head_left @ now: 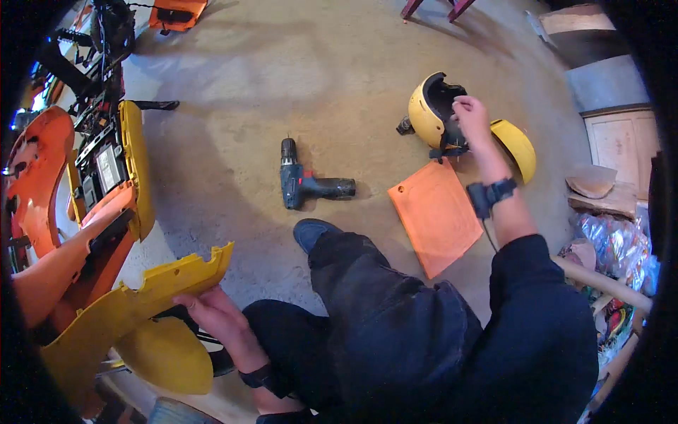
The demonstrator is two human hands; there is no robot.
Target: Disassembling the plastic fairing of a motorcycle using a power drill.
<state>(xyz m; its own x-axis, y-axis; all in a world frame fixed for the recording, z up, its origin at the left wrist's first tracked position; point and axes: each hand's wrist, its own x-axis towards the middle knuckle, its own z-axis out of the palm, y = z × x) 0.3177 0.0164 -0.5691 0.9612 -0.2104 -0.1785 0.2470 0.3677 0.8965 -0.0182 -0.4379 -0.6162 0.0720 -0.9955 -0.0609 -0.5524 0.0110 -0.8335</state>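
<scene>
My left hand point(217, 314) grips the lower edge of a long yellow plastic panel point(145, 293) with a notched rim. Its thumb shows, and its other fingers are partly hidden. At the right, my right hand point(470, 119) is raised over the open side of a yellow helmet point(425, 113) with a dark inside. The fingertips are curled together; whatever they may hold is too small to make out. A curved yellow shell point(518, 147) lies beside the helmet. Below them on the floor is a flat orange panel point(434, 219). A dark cordless drill point(293, 185) lies on its side in the middle.
Along the left stands a machine with orange body panels point(44, 173), a yellow part point(135, 169) and exposed black frame pieces. An orange piece point(176, 13) lies at the far left. Dark red legs point(459, 8) stand at the back. Clear plastic bags point(614, 240) and a pale cabinet point(621, 141) line the right.
</scene>
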